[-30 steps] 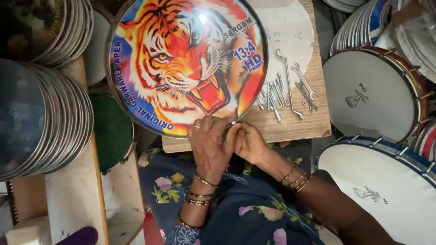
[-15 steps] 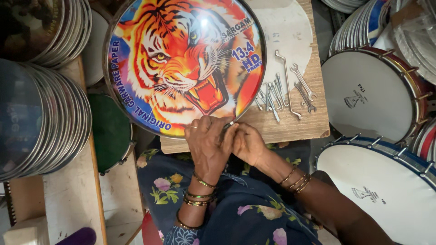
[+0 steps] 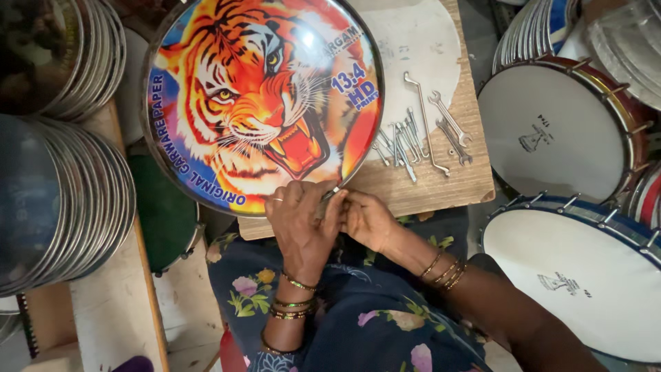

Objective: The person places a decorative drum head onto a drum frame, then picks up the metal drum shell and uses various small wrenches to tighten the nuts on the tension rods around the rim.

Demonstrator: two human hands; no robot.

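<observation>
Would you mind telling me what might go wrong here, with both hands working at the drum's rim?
The tiger-print drum overhangs the wooden board, so it might tip or slide. Both the left hand and right hand pinch at its lower rim, where fingers could get nipped. The loose spanners nearby could be knocked off.

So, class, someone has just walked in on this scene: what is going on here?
A seated person works on a round drum head printed with a tiger, which lies on a wooden board. The left hand and right hand meet at the near rim of the drum head, pinching a small metal part there. Loose spanners and bolts lie on the board beside it. Finished drums with white skins sit to the right, stacked rings to the left.
</observation>
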